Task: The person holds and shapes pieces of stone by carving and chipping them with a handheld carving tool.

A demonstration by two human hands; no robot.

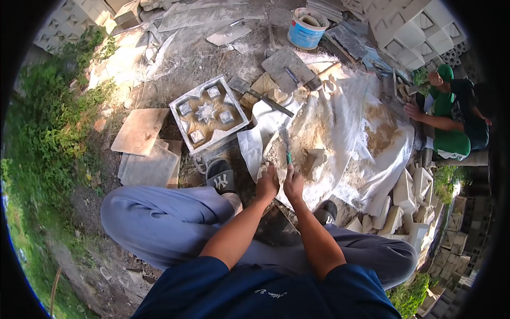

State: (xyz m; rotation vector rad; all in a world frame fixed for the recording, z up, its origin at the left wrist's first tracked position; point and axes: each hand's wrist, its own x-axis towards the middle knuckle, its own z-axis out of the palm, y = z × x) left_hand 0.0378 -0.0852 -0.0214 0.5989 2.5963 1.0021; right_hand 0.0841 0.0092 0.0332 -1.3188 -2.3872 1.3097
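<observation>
Head view: right hand (293, 184) grips a green-handled tool (287, 150); left hand's (268, 184) grip, cannot tell; "NY" marks a slipper (221, 178).

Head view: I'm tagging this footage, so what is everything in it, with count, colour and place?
Green-handled tool: one, grey blade, right hand
Square mould: one, grey, left of centre
Flat boards: several, tan and grey, left
Bucket: one, blue and white, top
Handled plates: two, grey, top centre
Strip: one, dark, centre
Sheeting: uncounted, white, centre
Blocks: many, pale, upper corners, lower right
Foliage: uncounted, green, left and right
Co-worker: one, dark top, green trousers, right
Left hand: one, bare, centre
Right hand: one, bare, centre
Shirt: one, navy, bottom
Trousers: one, grey-blue, bottom
Sandals: two, dark, centre
</observation>
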